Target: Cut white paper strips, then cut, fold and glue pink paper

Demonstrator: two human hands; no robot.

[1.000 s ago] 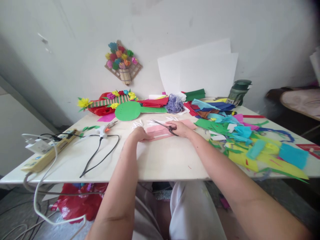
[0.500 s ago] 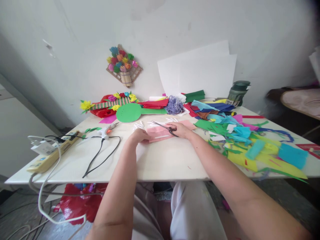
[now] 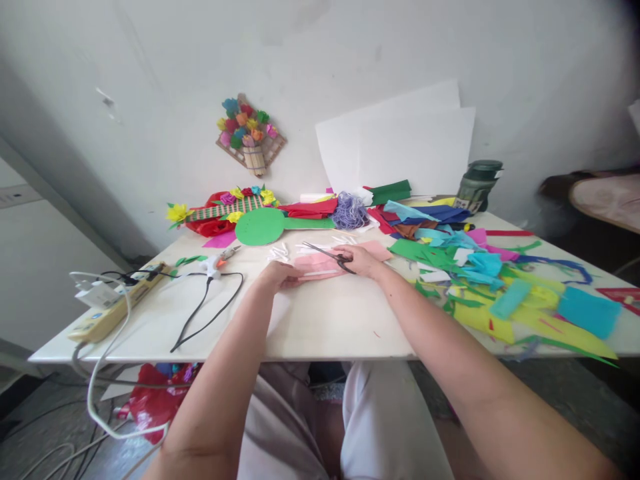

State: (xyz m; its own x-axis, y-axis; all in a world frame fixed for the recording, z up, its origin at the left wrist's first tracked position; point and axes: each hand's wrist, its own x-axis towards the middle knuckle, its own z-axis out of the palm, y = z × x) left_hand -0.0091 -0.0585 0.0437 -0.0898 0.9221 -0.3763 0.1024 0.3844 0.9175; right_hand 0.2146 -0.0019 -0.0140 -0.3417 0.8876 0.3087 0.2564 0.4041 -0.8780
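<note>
My left hand is closed on the left end of a sheet of pink crepe paper lying on the table. A thin white strip rests along the paper's near part, partly covered. My right hand grips dark-handled scissors, their blades pointing left above the paper. Some of its fingers also lie over the paper; whether they press on it I cannot tell. Small white sticks lie loose just beyond my left hand.
A glue gun with its black cord and a power strip sit at left. Behind are a green paper shape and purple yarn. Coloured paper scraps cover the right side; a dark bottle stands behind them.
The pink paper's near edge now covers more of the white strip, and my left hand has shifted slightly. My right hand and the scissors stay nearly in place. The view has turned slightly.
</note>
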